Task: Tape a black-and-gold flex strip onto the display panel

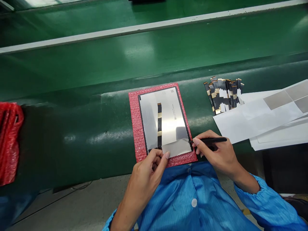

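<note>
A silver-backed display panel (172,112) lies on a sheet of pink bubble wrap (135,122). Along the panel runs a black-and-gold flex cable (159,123). Over the panel's lower edge is a grey rectangular sheet (176,148); its left end is pinched by my left hand (149,170), thumb against fingers. My right hand (216,154) is closed around black tweezers (213,140), whose tip meets the sheet's upper right corner. Whether the tweezers grip that corner I cannot tell. The sheet's upper edge looks slightly lifted.
Several flex cables (223,93) lie piled at the right. Beside them overlap white backing sheets (243,122) carrying grey rectangular pieces (279,98). Red bubble-wrap packs (8,141) sit at the far left. A pale ledge (154,25) crosses the green bench (79,134) behind.
</note>
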`<state>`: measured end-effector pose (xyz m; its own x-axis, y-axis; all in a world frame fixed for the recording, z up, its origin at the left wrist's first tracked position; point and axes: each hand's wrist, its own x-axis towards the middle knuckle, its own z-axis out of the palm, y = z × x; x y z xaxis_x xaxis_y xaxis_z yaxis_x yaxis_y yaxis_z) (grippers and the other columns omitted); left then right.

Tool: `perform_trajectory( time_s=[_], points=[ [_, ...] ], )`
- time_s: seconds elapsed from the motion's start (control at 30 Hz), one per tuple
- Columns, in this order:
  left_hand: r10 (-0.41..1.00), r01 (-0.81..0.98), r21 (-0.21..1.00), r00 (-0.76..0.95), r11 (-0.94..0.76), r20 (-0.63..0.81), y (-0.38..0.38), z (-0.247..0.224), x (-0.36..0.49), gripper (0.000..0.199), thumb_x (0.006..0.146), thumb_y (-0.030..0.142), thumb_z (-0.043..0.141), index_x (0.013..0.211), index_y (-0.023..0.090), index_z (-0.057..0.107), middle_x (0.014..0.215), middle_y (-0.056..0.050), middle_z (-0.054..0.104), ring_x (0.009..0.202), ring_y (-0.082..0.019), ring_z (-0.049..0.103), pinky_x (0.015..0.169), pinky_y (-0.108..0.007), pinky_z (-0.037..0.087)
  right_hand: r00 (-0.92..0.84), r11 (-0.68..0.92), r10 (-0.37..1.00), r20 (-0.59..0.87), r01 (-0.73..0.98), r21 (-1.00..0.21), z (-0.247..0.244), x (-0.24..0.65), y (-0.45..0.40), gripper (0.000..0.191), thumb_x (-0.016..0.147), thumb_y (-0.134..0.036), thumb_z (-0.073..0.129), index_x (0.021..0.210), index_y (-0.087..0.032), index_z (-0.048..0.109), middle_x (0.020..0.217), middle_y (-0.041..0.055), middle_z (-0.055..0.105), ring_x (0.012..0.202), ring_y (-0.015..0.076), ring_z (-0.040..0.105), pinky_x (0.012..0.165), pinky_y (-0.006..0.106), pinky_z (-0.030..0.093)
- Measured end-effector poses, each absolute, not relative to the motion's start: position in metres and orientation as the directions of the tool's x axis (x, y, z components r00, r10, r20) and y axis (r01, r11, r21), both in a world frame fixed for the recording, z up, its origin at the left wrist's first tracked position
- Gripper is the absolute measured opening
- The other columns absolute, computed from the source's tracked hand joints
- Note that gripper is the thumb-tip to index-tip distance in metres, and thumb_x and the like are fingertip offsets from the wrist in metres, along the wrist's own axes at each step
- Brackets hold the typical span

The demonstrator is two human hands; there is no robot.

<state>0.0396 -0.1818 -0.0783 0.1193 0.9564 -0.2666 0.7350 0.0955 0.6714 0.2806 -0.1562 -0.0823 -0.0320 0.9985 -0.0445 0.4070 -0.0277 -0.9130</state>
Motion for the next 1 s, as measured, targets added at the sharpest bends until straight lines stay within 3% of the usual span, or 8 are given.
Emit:
perform_trajectory(
  time_s=[0.1,0.37,0.6,0.83,1.0],
  points=[
    [0.946,0.825,0.565,0.173,0.014,-0.275,-0.183,-0.081,0.038,0.029,0.097,0.039,0.038,0.101,0.026,0.064,0.069,-0.003,0.068,0.052,-0.013,0.06,0.044,-0.024,0.042,-0.036,-0.034,0.998,-0.053,0.406,-0.913,-0.082,0.281,-0.156,0.01,0.093,-0.032,0.064,0.088,-0.026,0.07,0.068,-0.0053,0.072,0.055,0.013,0.072,0.047,0.022,0.06],
    [0.956,0.888,0.451,0.205,-0.092,-0.208,-0.185,-0.078,0.041,0.025,0.098,0.027,0.044,0.114,0.027,0.062,0.07,0.0,0.07,0.051,-0.011,0.063,0.045,-0.023,0.046,-0.039,-0.03,0.998,-0.05,0.408,-0.913,-0.08,0.281,-0.155,0.009,0.092,-0.032,0.064,0.087,-0.027,0.07,0.064,-0.0053,0.071,0.053,0.0144,0.072,0.046,0.024,0.06],
    [0.977,0.827,0.532,0.211,-0.181,0.005,-0.183,-0.072,0.046,0.019,0.096,0.021,0.047,0.105,0.024,0.064,0.059,0.002,0.063,0.039,-0.007,0.053,0.037,-0.02,0.041,-0.049,-0.012,0.998,-0.035,0.407,-0.913,-0.08,0.281,-0.155,0.008,0.093,-0.031,0.064,0.088,-0.027,0.069,0.065,-0.0068,0.071,0.053,0.0119,0.072,0.046,0.021,0.059],
    [0.975,0.851,0.52,0.171,-0.072,-0.144,-0.18,-0.07,0.044,0.017,0.096,0.033,0.048,0.1,0.027,0.063,0.059,0.002,0.065,0.041,-0.009,0.057,0.041,-0.022,0.044,-0.046,-0.001,0.999,-0.023,0.431,-0.902,-0.079,0.281,-0.154,0.01,0.093,-0.033,0.064,0.088,-0.026,0.069,0.063,-0.007,0.071,0.051,0.011,0.071,0.045,0.02,0.057],
    [0.95,0.919,0.382,0.204,-0.101,-0.238,-0.182,-0.072,0.042,0.026,0.093,0.024,0.044,0.111,0.027,0.063,0.066,-0.001,0.07,0.049,-0.012,0.064,0.047,-0.024,0.046,-0.041,-0.017,0.998,-0.039,0.443,-0.897,-0.078,0.281,-0.154,0.01,0.092,-0.035,0.064,0.086,-0.028,0.069,0.063,-0.0059,0.071,0.052,0.0136,0.072,0.045,0.023,0.059]
  ],
)
